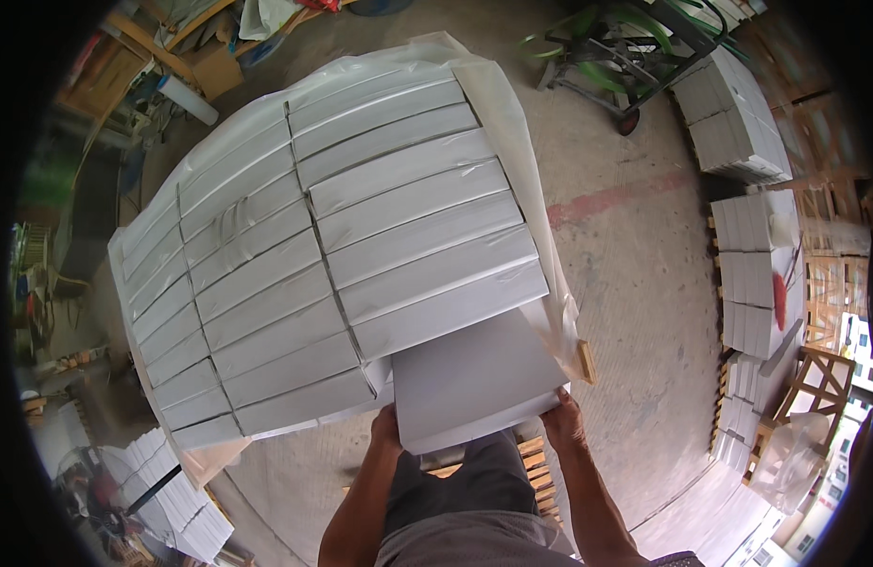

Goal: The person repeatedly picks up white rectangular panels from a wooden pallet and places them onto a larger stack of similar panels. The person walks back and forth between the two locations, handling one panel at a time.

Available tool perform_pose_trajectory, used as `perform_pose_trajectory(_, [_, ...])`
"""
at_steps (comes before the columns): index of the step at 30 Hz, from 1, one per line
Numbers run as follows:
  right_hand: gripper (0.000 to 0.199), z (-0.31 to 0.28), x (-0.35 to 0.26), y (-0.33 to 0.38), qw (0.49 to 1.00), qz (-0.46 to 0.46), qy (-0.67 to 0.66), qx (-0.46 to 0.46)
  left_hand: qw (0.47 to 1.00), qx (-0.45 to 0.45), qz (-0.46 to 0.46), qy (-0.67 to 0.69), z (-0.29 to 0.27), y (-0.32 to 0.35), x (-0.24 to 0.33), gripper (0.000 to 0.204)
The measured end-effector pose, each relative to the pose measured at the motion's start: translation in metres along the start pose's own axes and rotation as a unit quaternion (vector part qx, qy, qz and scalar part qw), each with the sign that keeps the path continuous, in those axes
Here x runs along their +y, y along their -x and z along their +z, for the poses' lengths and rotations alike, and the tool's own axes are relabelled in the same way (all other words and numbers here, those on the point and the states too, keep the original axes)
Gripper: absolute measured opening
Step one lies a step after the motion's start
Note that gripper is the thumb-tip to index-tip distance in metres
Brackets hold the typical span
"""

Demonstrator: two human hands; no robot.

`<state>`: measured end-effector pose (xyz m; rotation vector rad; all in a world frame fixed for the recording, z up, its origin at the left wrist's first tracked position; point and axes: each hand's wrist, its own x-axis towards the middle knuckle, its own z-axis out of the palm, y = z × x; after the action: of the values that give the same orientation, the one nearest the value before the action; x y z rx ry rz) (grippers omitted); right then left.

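A flat grey-white box [482, 378] is held level in front of my body, at the near right corner of a large stack of white boxes [427, 242]. My left hand [386, 428] grips its left side near the close corner. On the opposite side, my right hand [563, 421] is closed round the right edge. The undersides of both hands' grips are hidden by the box. Its far edge meets the nearest row of the stack. Clear plastic sheeting [517, 142] hangs along the stack's right and far sides.
Wooden pallet slats [535, 463] lie by my legs, and a wooden end [586, 362] juts out at the stack's right corner. More white stacks [746, 274] line the right side. A wheeled black-and-green machine [635, 52] stands far right. Another white stack [186, 501] is at lower left.
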<state>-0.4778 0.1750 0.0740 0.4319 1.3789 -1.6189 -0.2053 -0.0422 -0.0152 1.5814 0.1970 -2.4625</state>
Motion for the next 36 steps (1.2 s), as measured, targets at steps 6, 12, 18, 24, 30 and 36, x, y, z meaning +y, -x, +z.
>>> perform_pose_trajectory(6, [0.049, 0.073, -0.007, -0.001, 0.997, 0.013, 0.022, -0.075, 0.993, 0.039, 0.099, 0.042, 0.029, 0.033, -0.002, 0.024])
perform_pose_trajectory(12, [0.072, 0.141, -0.03, -0.06, 0.989, 0.023, 0.112, -0.092, 0.965, -0.095, 0.183, 0.162, 0.096, 0.048, 0.018, 0.031])
perform_pose_trajectory(18, [0.085, 0.146, -0.031, -0.063, 0.984, 0.024, 0.169, -0.047, 0.987, -0.045, 0.146, -0.046, 0.085, 0.048, 0.022, 0.033])
perform_pose_trajectory(24, [0.087, 0.137, -0.035, -0.059, 0.981, 0.063, 0.169, -0.072, 0.969, 0.074, 0.128, -0.197, 0.041, 0.077, 0.024, 0.04])
perform_pose_trajectory(30, [0.07, 0.106, -0.013, -0.03, 0.951, 0.029, -0.023, -0.306, 0.939, 0.141, 0.122, -0.29, -0.002, 0.097, 0.024, 0.036])
perform_pose_trajectory(36, [0.057, 0.026, 0.051, 0.005, 0.975, 0.114, 0.098, -0.163, 0.902, 0.088, 0.123, -0.404, -0.061, 0.095, 0.032, 0.026])
